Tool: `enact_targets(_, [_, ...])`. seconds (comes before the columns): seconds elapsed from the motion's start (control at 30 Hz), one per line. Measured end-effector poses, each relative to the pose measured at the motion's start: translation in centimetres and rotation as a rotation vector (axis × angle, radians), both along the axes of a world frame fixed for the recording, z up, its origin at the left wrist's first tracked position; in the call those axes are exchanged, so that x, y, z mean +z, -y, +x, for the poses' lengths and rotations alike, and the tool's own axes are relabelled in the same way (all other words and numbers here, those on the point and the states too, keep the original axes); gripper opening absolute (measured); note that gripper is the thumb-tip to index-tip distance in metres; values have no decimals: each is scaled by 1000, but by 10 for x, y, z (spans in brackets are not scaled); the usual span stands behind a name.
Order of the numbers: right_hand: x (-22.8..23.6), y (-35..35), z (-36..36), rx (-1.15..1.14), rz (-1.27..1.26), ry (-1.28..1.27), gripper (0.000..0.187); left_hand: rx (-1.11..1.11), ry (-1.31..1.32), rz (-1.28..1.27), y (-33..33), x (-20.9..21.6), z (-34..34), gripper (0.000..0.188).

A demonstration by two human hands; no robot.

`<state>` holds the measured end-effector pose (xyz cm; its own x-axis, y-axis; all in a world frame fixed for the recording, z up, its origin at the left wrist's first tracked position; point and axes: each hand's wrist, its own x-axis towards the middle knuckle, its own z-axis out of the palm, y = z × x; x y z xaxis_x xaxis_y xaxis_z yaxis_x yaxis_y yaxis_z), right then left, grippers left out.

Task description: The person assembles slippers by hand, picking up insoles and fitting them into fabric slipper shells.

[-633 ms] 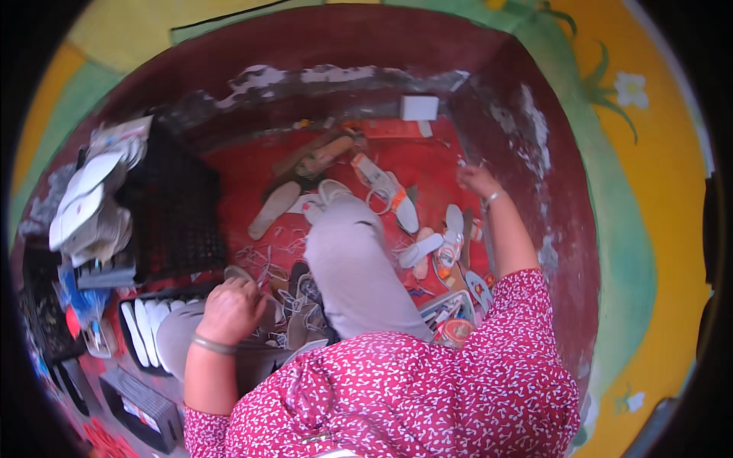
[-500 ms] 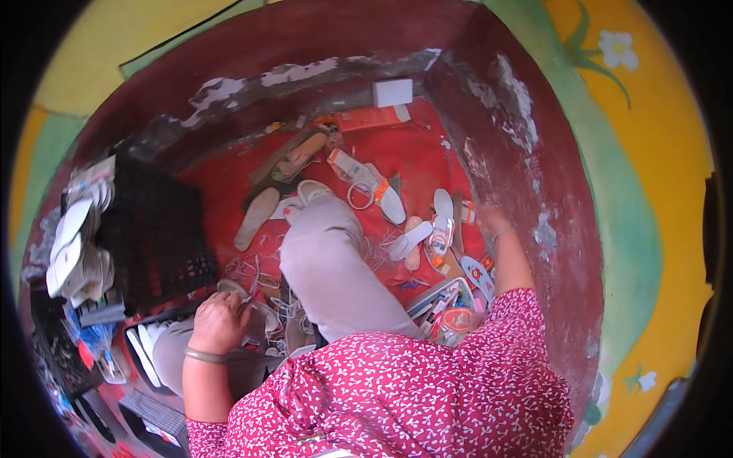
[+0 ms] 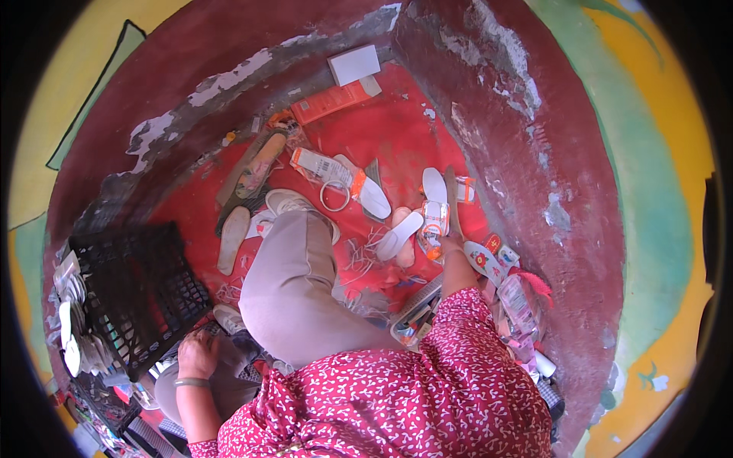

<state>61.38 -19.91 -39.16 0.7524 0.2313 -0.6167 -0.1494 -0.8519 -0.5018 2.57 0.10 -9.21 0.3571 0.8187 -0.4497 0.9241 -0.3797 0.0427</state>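
My left hand (image 3: pixel 198 353) is low at the left, over my bent leg and beside the black plastic crate (image 3: pixel 130 305). Its fingers are curled in around something dark that I cannot make out. My right hand (image 3: pixel 452 243) reaches down to the floor at the right, at the lower end of an orange-and-white packet of insoles (image 3: pixel 435 217); its fingertips are hidden. Around it lie white insoles (image 3: pixel 434 184), a pinkish insole (image 3: pixel 405 252) and a flower-patterned insole (image 3: pixel 482 258). Below my right forearm shows an open tray (image 3: pixel 412 320) of small items.
Red matting (image 3: pixel 408 122) covers the floor inside a peeling maroon wall (image 3: pixel 504 145). An orange box (image 3: pixel 328 101) and a white box (image 3: pixel 355 64) stand in the far corner. Stacked white insoles (image 3: pixel 70 336) lean left of the crate. Clear packages (image 3: pixel 519 305) lie along the right wall.
My right hand has come in from beside the right wall, down to the insole packet. My left hand has shifted lower in the picture as the view turned.
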Motion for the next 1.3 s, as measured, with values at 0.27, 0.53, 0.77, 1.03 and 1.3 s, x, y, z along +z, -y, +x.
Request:
enact_targets(0.27, [-46, 13, -22, 561, -531, 233, 30, -17, -80, -93, -22, -1, 13, 24])
enact_targets(0.53, [-10, 9, -35, 247, -308, 345, 29, -3, -65, -86, -19, -5, 7, 25])
enact_targets(0.77, [-28, -23, -8, 155, -174, 116, 27, 16, -116, -73, -4, 3, 6, 25])
enact_targets(1.03, [-24, -65, -40, 214, -102, 232, 22, 12, -81, -37, 5, -1, -1, 25])
enact_targets(1.3, [-14, -46, -27, 100, -352, 293, 36, -36, -59, -66, -12, -3, -1, 25])
